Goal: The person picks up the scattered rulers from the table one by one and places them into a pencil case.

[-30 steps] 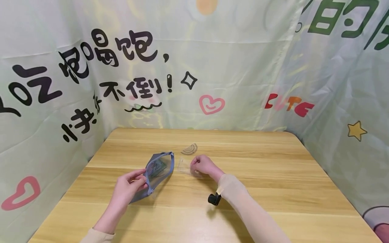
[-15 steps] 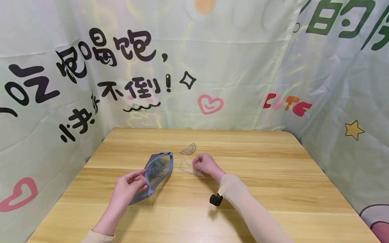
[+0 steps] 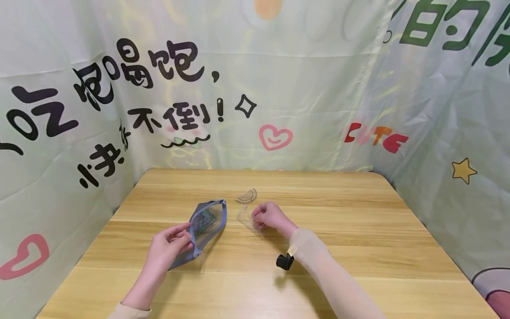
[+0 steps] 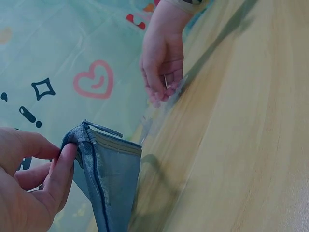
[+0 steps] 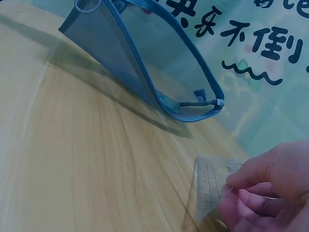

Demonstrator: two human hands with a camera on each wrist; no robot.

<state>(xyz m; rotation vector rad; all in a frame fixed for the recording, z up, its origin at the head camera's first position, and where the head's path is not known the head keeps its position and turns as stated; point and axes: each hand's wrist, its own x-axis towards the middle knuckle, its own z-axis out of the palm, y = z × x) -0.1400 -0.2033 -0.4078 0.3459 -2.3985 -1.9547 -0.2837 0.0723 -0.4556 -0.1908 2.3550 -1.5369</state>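
Observation:
In the head view, my left hand point(image 3: 169, 246) pinches the near edge of a blue zip pouch point(image 3: 215, 233), which stands tilted with its mouth spread wide toward the right. Through its mesh a greenish flat item point(image 3: 204, 220) shows inside. My right hand point(image 3: 272, 216) pinches a clear set square point(image 3: 245, 216) between thumb and fingers, just right of the pouch mouth. Printed grid lines mark the set square point(image 5: 208, 186) in the right wrist view, low over the wood; my fingers hide part of it. The left wrist view has the pouch point(image 4: 118, 169) gripped at its zip corner.
A clear protractor point(image 3: 246, 196) lies on the wooden table point(image 3: 338, 212) behind the set square. A small black camera point(image 3: 284, 261) hangs from my right wrist. Printed cloth point(image 3: 318, 97) walls the table at the back and sides.
My right hand has shifted slightly to the right, and the set square in it has turned and come away from the pouch mouth. My left hand and the pouch have hardly moved.

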